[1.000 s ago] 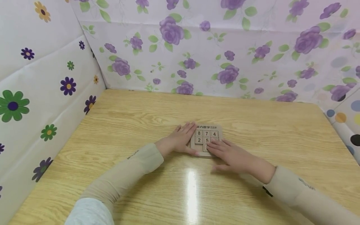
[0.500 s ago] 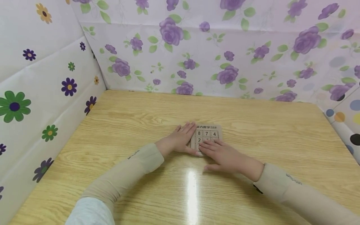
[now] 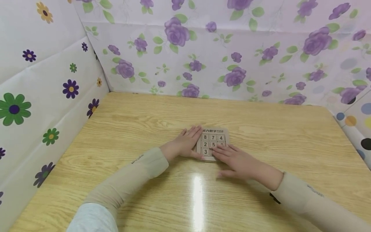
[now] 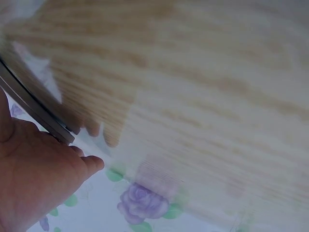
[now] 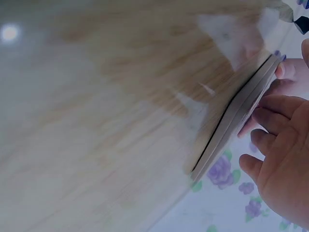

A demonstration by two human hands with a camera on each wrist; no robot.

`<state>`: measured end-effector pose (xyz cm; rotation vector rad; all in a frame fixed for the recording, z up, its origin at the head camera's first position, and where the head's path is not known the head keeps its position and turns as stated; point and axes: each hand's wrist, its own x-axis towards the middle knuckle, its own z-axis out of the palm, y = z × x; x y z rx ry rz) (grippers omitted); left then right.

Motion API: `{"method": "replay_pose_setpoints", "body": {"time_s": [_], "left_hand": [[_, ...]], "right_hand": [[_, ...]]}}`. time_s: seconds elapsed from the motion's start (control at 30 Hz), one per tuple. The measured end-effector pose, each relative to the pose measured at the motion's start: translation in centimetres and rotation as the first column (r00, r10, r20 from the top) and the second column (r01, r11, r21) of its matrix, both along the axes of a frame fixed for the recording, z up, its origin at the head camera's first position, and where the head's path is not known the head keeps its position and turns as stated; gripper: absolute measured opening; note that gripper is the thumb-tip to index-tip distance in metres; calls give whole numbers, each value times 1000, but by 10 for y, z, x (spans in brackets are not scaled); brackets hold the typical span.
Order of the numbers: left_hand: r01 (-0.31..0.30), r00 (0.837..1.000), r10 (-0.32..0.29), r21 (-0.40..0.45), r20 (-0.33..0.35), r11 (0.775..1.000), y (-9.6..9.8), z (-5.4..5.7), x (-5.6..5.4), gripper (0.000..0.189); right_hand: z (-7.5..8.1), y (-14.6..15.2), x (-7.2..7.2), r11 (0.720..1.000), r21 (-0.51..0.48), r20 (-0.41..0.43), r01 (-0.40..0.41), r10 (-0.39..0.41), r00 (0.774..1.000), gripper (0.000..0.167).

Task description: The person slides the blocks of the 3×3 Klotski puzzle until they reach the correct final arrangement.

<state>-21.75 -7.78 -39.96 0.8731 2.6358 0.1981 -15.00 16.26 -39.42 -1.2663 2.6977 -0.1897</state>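
A wooden number sliding puzzle (image 3: 227, 132) lies flat on the table, its visible tiles reading 8, 7, 4 along the top row. At the lower left of its grid sits the 3 tile (image 3: 205, 152). My left hand (image 3: 186, 143) rests against the puzzle's left side, fingers straight, thumb at the near left corner. Over the lower right part lies my right hand (image 3: 239, 162), fingers extended, fingertips on the tiles just right of the 3 and hiding some of them. In the right wrist view the puzzle's edge (image 5: 231, 116) shows beside the right-hand fingers (image 5: 273, 121).
The glossy wood-grain table (image 3: 145, 112) carries a bright light reflection in front of the puzzle. Behind it stands a sheet with purple roses (image 3: 176, 32). A flower-patterned sheet (image 3: 17, 77) borders the left side, a dotted one (image 3: 356, 129) the right.
The 3 tile has slid from the bottom middle to the bottom left under my right fingers. My right hand moved left, then back right. The left hand stayed put.
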Motion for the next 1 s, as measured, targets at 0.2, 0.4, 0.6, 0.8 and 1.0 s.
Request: {"method": "replay_pose_setpoints", "body": {"time_s": [0.2, 0.4, 0.6, 0.8, 1.0], "left_hand": [[-2, 1000, 2, 12, 6, 1000, -1, 1, 1, 116], [-3, 1000, 3, 16, 18, 1000, -3, 2, 1, 115], [-7, 1000, 7, 20, 14, 1000, -4, 2, 2, 116], [-7, 1000, 6, 15, 9, 1000, -2, 0, 2, 115], [-2, 1000, 2, 14, 6, 1000, 0, -1, 1, 115]], "right_hand": [[2, 15, 7, 999, 1, -5, 34, -34, 999, 73], [2, 20, 9, 999, -12, -19, 50, -50, 999, 73], [1, 14, 9, 999, -22, -21, 34, -34, 999, 73], [-2, 2, 7, 1000, -24, -27, 6, -7, 1000, 76], [-2, -1, 5, 1000, -31, -25, -2, 1, 1000, 76]]}}
